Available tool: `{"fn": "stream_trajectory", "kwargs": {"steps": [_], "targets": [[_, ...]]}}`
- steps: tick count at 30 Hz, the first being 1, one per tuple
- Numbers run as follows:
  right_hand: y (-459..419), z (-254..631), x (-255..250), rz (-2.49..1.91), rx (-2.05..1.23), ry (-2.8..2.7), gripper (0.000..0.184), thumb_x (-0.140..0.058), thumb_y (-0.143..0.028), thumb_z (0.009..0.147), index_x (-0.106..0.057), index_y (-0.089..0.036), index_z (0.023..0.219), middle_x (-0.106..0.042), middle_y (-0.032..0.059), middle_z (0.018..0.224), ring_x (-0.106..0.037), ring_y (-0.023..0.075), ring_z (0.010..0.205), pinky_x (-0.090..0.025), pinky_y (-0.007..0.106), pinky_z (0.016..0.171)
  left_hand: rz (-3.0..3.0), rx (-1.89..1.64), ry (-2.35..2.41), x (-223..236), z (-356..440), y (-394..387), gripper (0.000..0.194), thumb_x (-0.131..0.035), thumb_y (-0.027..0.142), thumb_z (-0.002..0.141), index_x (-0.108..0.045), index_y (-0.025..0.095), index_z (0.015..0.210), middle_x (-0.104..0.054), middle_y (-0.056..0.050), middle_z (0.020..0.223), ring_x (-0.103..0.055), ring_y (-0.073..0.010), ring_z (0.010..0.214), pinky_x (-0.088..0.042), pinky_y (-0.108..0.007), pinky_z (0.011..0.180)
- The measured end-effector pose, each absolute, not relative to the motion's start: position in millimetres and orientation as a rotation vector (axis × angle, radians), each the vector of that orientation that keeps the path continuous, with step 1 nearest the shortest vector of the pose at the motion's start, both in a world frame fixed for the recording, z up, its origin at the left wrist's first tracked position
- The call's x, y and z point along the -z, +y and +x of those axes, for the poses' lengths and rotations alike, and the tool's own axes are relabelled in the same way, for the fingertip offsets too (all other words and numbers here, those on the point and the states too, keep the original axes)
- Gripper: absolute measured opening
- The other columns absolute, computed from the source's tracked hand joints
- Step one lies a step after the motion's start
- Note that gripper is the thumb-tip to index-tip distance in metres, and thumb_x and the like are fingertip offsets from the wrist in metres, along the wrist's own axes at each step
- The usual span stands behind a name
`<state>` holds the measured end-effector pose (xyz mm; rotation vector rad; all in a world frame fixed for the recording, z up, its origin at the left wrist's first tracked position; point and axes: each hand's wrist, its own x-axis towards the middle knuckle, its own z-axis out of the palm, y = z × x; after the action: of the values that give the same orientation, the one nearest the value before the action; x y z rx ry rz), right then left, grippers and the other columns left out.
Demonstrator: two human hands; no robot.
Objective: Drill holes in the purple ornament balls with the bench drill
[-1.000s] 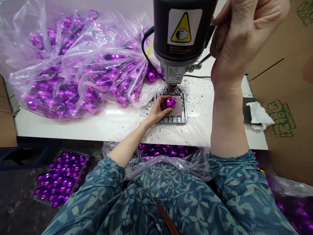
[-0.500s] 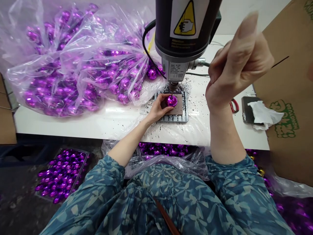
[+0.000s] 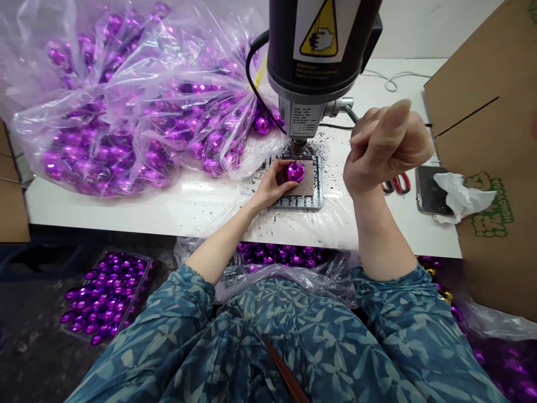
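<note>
A bench drill press [image 3: 321, 50] stands on the white table [image 3: 126, 210]. My left hand [image 3: 272, 184] pinches a shiny purple bauble [image 3: 295, 172] on the brown pad of the drill's base plate [image 3: 312, 193], right under the chuck [image 3: 297, 146]. My right hand [image 3: 384, 148] is closed around the drill's feed lever [image 3: 350, 113], pulled down to about the height of the chuck.
A large clear bag of purple baubles [image 3: 126, 106] fills the table's left half. Red scissors [image 3: 396, 183], a phone [image 3: 430, 190] and a crumpled tissue [image 3: 459, 196] lie at right beside a cardboard box [image 3: 490, 168]. More baubles sit in a floor tray [image 3: 104, 294] and a lap bag [image 3: 285, 260]. Dark shavings surround the base.
My right hand has swung the lever down from beside the drill head to chuck height, and the chuck has come down onto the bauble. My left hand has kept its hold.
</note>
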<state>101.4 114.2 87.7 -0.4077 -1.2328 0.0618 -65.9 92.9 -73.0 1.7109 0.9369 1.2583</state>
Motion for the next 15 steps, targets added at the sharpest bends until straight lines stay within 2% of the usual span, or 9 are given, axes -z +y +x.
{"fn": "stream_trajectory", "kwargs": {"steps": [6,12,15], "targets": [[121,106,-73,-0.377,-0.044,-1.242,0.07,-0.047,-0.066,0.097,-0.028,-0.014,0.055,-0.014,-0.0031,0.041,-0.017,-0.0002,0.039,-0.021,0.026,0.044,1.698,-1.251,0.931,75,-65,94,0.063,-0.084,0.054,0.087,-0.055,0.025,0.136,-0.069,-0.013,0.138,-0.067,-0.0321,0.133,-0.053,-0.054,0.118],[115,106,-67,-0.293,-0.038,-1.266,0.07,-0.054,-0.057,0.097,-0.031,-0.014,0.047,-0.018,-0.0036,0.037,-0.026,0.0004,0.035,-0.02,0.024,0.04,1.668,-1.258,0.954,71,-64,90,0.064,-0.084,0.055,0.087,-0.054,0.024,0.134,-0.069,-0.014,0.139,-0.068,-0.0317,0.133,-0.053,-0.052,0.118],[107,101,-87,-0.328,-0.088,-1.243,0.067,-0.058,-0.05,0.097,-0.033,-0.013,0.047,-0.023,-0.0043,0.038,-0.032,-0.0013,0.036,-0.021,0.021,0.041,1.678,-1.255,0.971,71,-63,90,0.063,-0.084,0.054,0.087,-0.054,0.024,0.133,-0.069,-0.014,0.14,-0.068,-0.031,0.133,-0.055,-0.049,0.116]]}}
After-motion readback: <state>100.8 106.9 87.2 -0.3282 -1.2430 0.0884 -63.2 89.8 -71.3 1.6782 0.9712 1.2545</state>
